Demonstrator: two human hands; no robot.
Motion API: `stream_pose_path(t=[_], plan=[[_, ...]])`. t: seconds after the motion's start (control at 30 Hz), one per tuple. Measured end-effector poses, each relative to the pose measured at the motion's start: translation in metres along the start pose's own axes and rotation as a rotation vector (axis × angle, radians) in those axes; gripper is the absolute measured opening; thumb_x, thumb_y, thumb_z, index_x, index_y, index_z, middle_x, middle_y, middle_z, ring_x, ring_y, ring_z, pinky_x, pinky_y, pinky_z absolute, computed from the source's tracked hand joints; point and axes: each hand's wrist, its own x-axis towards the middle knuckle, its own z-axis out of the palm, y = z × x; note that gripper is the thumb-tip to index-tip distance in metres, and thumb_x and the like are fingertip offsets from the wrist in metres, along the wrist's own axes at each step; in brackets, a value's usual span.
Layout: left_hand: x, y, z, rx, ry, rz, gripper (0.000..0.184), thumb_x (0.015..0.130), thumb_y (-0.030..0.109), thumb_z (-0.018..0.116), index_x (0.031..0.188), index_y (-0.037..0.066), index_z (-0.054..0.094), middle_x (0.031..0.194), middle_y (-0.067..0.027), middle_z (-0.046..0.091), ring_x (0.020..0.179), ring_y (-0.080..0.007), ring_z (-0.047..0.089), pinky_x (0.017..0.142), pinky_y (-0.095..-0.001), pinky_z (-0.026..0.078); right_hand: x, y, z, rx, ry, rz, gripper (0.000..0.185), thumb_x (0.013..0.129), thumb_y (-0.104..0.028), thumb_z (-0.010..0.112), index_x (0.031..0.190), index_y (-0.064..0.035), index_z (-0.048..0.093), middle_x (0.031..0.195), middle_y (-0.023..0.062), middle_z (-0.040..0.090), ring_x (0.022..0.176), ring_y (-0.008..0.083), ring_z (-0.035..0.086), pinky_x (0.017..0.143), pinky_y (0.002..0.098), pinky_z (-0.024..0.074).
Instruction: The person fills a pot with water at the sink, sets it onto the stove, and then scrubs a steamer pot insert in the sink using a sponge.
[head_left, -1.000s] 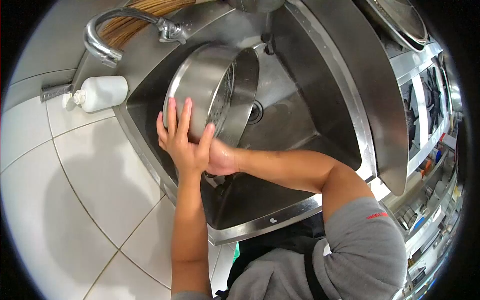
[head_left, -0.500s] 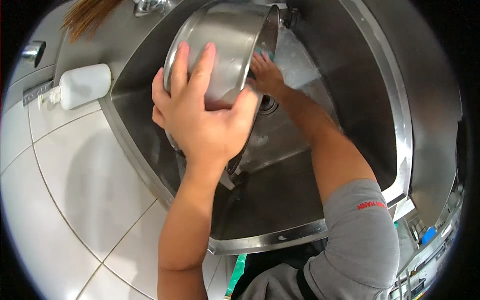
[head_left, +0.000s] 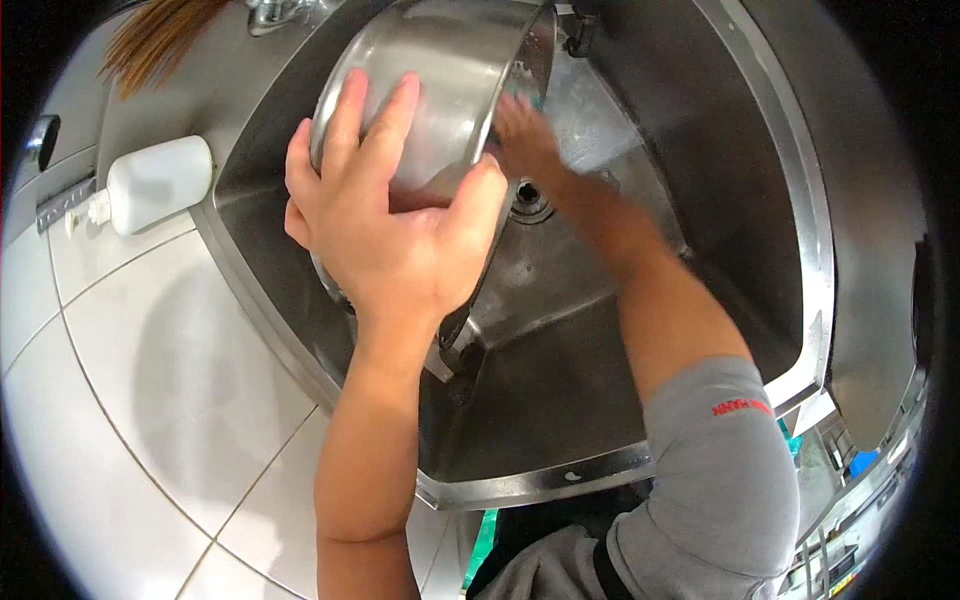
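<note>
A large round metal pan (head_left: 440, 75) is tilted on its side in the metal sink (head_left: 560, 420), its opening facing right. My left hand (head_left: 390, 210) grips the pan's outer wall, fingers spread over the metal and thumb at the rim. At the pan's opening is my right hand (head_left: 527, 140), blurred, its fingers against something small and green (head_left: 538, 102) that is partly hidden. The sink drain (head_left: 528, 200) shows just below my right hand.
A white pump bottle (head_left: 160, 185) lies on its side on the white tiled counter (head_left: 200, 400) at the left. Bristles of a broom (head_left: 165, 40) hang at the upper left, near part of a faucet (head_left: 275, 12). The raised sink rim curves along the right.
My right hand has come out from behind my left and reached to the pan's opening with the green thing. The pan appears higher and larger in view, my left hand now flatter on its wall.
</note>
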Motion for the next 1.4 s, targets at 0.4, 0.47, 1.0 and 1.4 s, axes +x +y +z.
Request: stream_pose_path(t=[0.4, 0.47, 1.0, 1.4], plan=[[0.017, -0.006, 0.005, -0.045, -0.017, 0.058, 0.06, 0.062, 0.026, 0.08, 0.12, 0.013, 0.07, 0.137, -0.0102, 0.059, 0.13, -0.0407, 0.046, 0.11, -0.0559, 0.027, 0.008, 0.039, -0.005, -0.02, 0.004, -0.114, 0.094, 0.082, -0.04, 0.073, 0.154, -0.0042, 0.025, 0.161, 0.0123, 0.026, 0.15, 0.0271, 0.02, 0.123, 0.0429, 0.0164], [0.015, -0.007, 0.007, -0.071, -0.018, 0.058, 0.06, 0.062, 0.028, 0.079, 0.12, 0.014, 0.07, 0.139, -0.0081, 0.059, 0.133, -0.0432, 0.041, 0.109, -0.0578, 0.024, -0.003, 0.002, 0.007, 0.059, -0.044, 0.059, 0.093, 0.084, -0.04, 0.071, 0.155, -0.0037, 0.023, 0.161, 0.0144, 0.025, 0.15, 0.0291, 0.02, 0.123, 0.0444, 0.0156], [0.028, 0.002, 0.002, -0.014, -0.035, 0.091, 0.051, 0.066, 0.014, 0.082, 0.115, 0.007, 0.07, 0.128, -0.0134, 0.065, 0.123, -0.0316, 0.056, 0.114, -0.0468, 0.032, -0.048, -0.097, 0.039, 0.235, -0.163, 0.186, 0.083, 0.092, -0.039, 0.062, 0.155, -0.0053, 0.021, 0.161, 0.0159, 0.024, 0.15, 0.03, 0.02, 0.122, 0.0474, 0.0149], [0.03, -0.001, 0.009, -0.058, 0.019, 0.059, 0.053, 0.063, 0.027, 0.08, 0.114, 0.014, 0.07, 0.131, -0.0065, 0.064, 0.134, -0.0388, 0.043, 0.11, -0.0554, 0.025, -0.054, -0.081, 0.035, 0.4, -0.138, 0.125, 0.065, 0.091, -0.019, 0.059, 0.15, -0.005, 0.036, 0.154, 0.0205, 0.036, 0.143, 0.0347, 0.034, 0.121, 0.048, 0.0226]])
